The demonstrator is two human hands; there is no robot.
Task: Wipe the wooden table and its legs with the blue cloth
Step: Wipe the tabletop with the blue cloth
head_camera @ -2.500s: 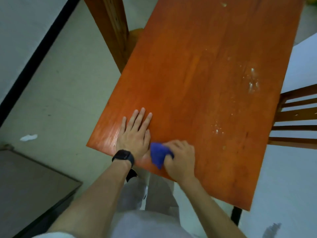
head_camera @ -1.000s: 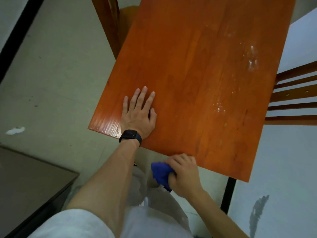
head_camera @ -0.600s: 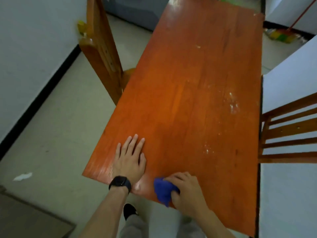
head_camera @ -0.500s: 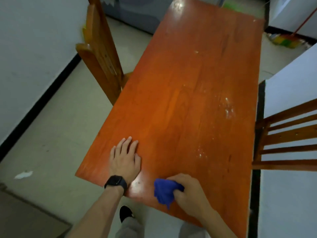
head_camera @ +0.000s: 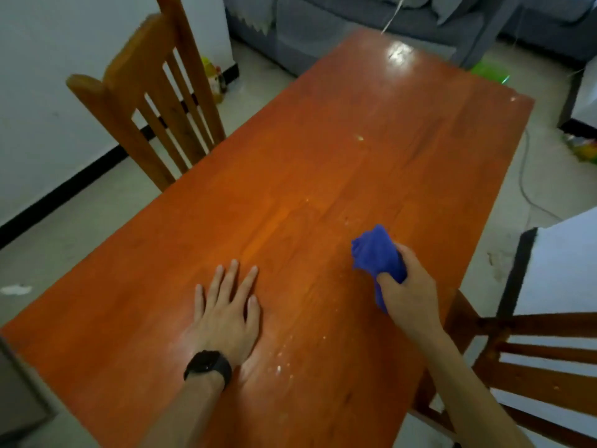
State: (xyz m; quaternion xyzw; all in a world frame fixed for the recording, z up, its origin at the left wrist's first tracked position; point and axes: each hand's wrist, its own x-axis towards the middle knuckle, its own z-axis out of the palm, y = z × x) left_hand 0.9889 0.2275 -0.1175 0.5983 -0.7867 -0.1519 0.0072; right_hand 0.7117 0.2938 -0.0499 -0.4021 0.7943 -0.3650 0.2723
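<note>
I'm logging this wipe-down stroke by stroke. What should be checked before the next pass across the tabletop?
1. Blue cloth gripped firmly by the right hand: ok.
2. Cloth pressed onto the wooden table: cannot tell; it is bunched up at the surface.
3. Left hand flat on the top, out of the cloth's way: ok.
4. Top free of residue: not ok; white specks lie beside the left wrist.
5. Legs wiped: cannot tell; they are hidden under the top.
</note>
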